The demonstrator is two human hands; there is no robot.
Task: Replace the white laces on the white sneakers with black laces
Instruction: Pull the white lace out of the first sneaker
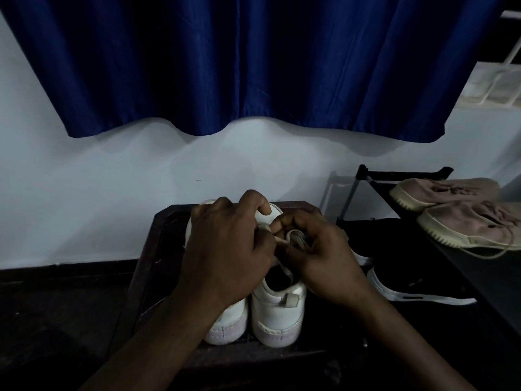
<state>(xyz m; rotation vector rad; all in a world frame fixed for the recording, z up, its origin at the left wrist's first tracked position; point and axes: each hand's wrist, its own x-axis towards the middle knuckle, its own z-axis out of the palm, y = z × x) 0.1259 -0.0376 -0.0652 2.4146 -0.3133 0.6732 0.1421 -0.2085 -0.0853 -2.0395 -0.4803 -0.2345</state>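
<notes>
Two white sneakers are sitting side by side on a dark table, heels toward the person. The left hand is curling its fingers over the front of one sneaker, gripping it. The right hand is pinching a loop of white lace above the eyelets. Beige shoes are lying on a black rack nearby

Open floor left, shoe rack right

Both hands pinch the white lace.
</notes>
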